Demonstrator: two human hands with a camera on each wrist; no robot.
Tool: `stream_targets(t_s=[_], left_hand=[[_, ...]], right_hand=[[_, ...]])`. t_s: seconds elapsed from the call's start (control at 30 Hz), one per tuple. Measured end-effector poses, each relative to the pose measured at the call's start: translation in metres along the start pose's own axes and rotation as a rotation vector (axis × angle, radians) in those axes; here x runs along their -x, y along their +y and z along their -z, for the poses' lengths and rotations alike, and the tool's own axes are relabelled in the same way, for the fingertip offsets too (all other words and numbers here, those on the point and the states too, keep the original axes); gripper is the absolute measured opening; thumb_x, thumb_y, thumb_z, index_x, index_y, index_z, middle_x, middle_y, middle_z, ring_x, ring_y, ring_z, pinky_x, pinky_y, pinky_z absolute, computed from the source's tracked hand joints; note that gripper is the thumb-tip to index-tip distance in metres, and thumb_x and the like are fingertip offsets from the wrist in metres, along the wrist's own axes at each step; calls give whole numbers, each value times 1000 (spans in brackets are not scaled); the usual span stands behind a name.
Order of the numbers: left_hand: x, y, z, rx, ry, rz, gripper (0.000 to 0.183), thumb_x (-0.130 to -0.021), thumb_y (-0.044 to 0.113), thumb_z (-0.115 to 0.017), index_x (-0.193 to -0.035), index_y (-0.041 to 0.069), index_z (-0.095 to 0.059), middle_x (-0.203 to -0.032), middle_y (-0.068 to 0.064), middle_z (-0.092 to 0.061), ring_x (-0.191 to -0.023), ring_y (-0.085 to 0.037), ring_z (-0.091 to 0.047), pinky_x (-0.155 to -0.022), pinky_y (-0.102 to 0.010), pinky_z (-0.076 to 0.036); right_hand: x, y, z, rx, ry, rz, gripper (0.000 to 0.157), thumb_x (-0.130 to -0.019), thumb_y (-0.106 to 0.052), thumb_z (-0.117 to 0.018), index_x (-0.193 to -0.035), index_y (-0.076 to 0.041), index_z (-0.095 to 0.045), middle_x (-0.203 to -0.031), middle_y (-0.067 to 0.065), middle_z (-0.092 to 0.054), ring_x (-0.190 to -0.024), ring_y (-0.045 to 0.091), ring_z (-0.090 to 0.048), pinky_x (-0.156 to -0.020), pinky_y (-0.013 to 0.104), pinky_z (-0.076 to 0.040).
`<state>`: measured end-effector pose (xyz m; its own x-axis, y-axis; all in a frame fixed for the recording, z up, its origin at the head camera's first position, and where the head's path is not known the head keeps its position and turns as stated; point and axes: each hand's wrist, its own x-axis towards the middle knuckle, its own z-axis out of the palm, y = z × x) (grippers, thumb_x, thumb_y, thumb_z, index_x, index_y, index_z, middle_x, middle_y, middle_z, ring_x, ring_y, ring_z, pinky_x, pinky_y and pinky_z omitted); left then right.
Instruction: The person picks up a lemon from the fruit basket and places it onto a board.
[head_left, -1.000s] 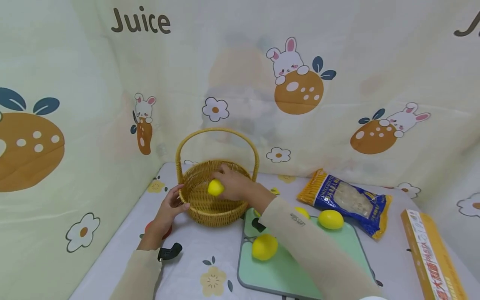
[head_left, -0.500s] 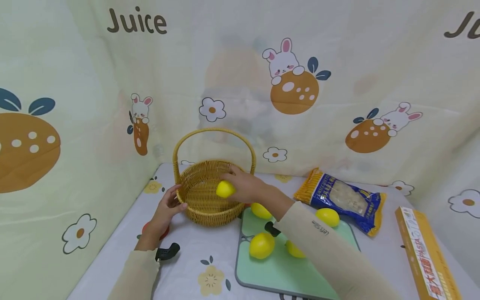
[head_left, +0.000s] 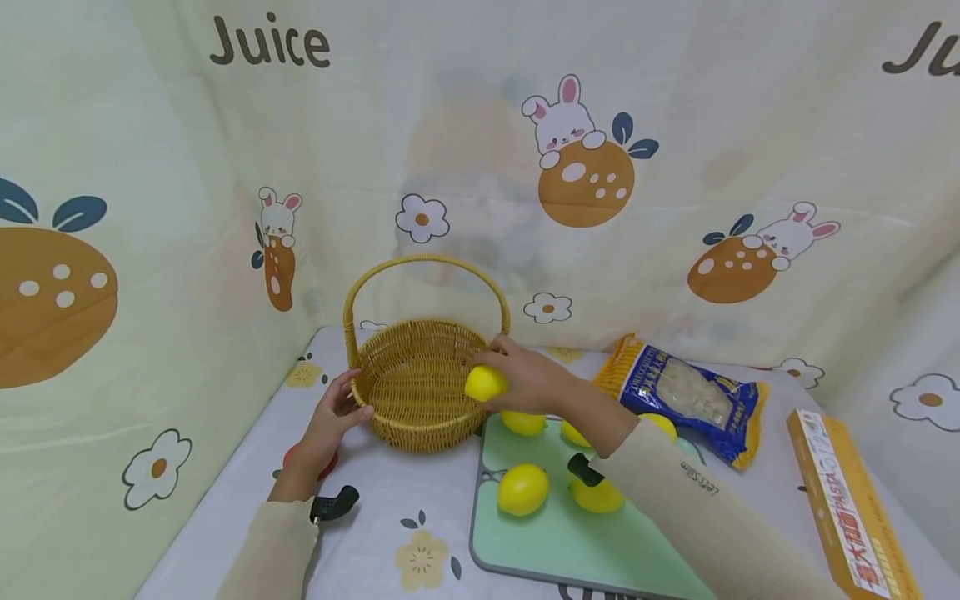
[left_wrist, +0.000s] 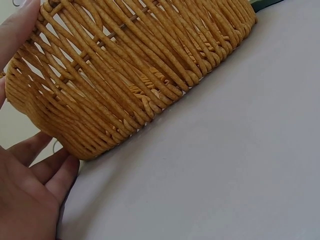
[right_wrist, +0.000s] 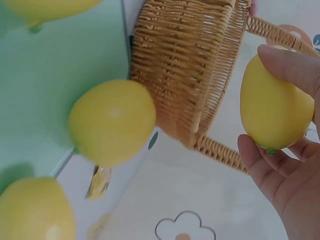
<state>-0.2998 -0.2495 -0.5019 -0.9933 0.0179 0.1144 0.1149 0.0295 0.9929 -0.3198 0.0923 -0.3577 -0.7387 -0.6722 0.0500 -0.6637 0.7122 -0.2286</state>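
Note:
My left hand (head_left: pixel 330 423) grips the left rim of a wicker basket (head_left: pixel 426 435) with a tall arched handle. Its thumb lies on the rim and its fingers spread along the outside wall, as the left wrist view shows. Between the thumb and fingers of my right hand (head_left: pixel 531 377) is a yellow lemon (head_left: pixel 486 383), held over the basket's right rim, near the foot of the handle. Seen from the right wrist, that lemon (right_wrist: pixel 275 105) has a small green tip. The basket's visible inside is bare woven wicker.
A green cutting board (head_left: pixel 547 546) right of the basket carries several lemons (head_left: pixel 523 490), partly behind my right arm. Beyond it lie a blue and yellow pasta bag (head_left: pixel 690 396) and a long pasta box (head_left: pixel 855 508). Something red (head_left: pixel 327 464) shows under my left wrist.
My right hand has moved right with the lemon, from above the basket's middle to its right rim. More lemons show on the board. My left hand stays on the basket.

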Motion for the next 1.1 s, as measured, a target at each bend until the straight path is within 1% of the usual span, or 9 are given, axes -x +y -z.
stream_targets(t_s=[0.2, 0.37, 0.57, 0.7, 0.8, 1.0, 1.03, 1.1], left_hand=[[1, 0, 1, -7, 5, 3, 71, -93, 10, -67, -152, 18, -28, -155, -15, -28, -142, -35, -25, -113, -51, -22], [1, 1, 1, -15, 11, 16, 71, -92, 11, -67, -151, 18, -29, -155, -14, -29, -141, -34, -26, -113, -50, -23], [1, 1, 1, -25, 1, -12, 69, -92, 7, -66, -150, 15, -30, -154, -16, -30, -139, -38, -30, -111, -52, -26], [1, 1, 0, -25, -4, -26, 69, -92, 6, -67, -150, 14, -30, -153, -17, -30, -139, -38, -30, -111, -53, -26], [1, 1, 0, -24, -2, -26, 70, -92, 7, -67, -150, 15, -30, -153, -17, -31, -138, -38, -31, -111, -52, -26], [0, 0, 2, -13, -16, -12, 71, -92, 7, -67, -152, 15, -28, -154, -18, -28, -140, -38, -28, -112, -51, -25], [0, 1, 2, -12, -20, -9, 72, -92, 8, -67, -152, 14, -28, -154, -18, -28, -140, -38, -27, -112, -52, -24], [3, 9, 0, -17, -29, -7, 73, -92, 10, -68, -152, 12, -27, -155, -20, -26, -141, -40, -26, -112, -52, -24]], right_hand=[[17, 7, 6, 1, 12, -14, 59, -81, -35, -78, -135, -30, -54, -126, -1, -41, -93, 18, -52, -78, 32, -48], [30, 12, 10, -25, 11, -58, 62, -82, -33, -78, -139, -30, -52, -129, -1, -40, -93, 19, -52, -80, 34, -49], [50, 19, 14, -18, 45, -76, 62, -82, -32, -79, -138, -25, -54, -128, 1, -41, -97, 20, -53, -84, 38, -50], [62, 22, 17, -13, 57, -92, 60, -82, -32, -79, -137, -25, -54, -128, 1, -41, -96, 21, -54, -85, 40, -50], [70, 24, 20, -5, 64, -102, 60, -83, -33, -78, -137, -24, -54, -129, 3, -42, -95, 22, -54, -83, 41, -51], [86, 29, 21, 8, 76, -130, 63, -83, -36, -77, -139, -22, -52, -129, 4, -42, -89, 21, -54, -76, 38, -50], [89, 30, 21, 10, 75, -139, 64, -83, -37, -77, -139, -22, -52, -129, 4, -42, -89, 20, -53, -75, 38, -50], [95, 33, 22, 0, 77, -160, 64, -83, -37, -77, -140, -22, -52, -129, 5, -42, -90, 21, -53, -75, 39, -49]])
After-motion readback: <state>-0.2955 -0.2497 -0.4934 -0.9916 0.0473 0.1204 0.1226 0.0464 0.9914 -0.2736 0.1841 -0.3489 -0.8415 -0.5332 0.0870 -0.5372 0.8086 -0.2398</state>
